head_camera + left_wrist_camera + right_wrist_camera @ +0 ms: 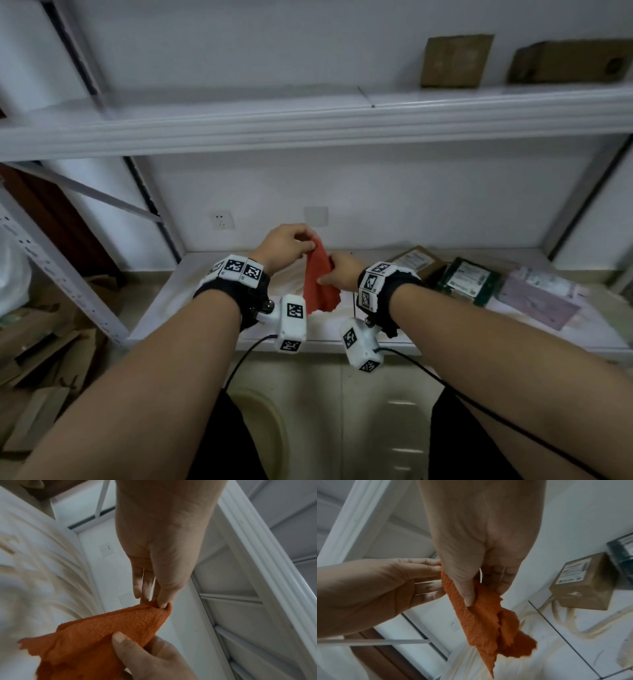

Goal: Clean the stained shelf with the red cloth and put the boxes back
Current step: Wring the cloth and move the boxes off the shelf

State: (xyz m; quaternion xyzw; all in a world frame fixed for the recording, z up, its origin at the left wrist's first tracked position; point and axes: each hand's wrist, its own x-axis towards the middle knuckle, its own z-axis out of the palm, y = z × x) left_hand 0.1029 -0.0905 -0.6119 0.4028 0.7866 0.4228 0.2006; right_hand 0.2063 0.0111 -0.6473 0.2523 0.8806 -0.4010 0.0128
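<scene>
Both my hands hold the red cloth (320, 282) up above the lower shelf (212, 308), whose white top is smeared with beige stains (39, 577). My left hand (310, 245) pinches the cloth's top corner (154, 609) between thumb and fingers. Just below it, my right hand (325, 277) grips the cloth's side, thumb (468, 595) pressed onto the fabric (488, 622). The rest of the cloth hangs loose. On the right half of the same shelf lie a brown box (416, 262), a green box (469, 281) and a flat pale package (537, 298).
Two cardboard boxes (455, 61) (572, 61) stand on the upper shelf (308, 120). Flattened cardboard (44, 342) is piled on the floor at the left, beside the shelf's upright (68, 274). A wall socket (222, 220) sits behind the lower shelf.
</scene>
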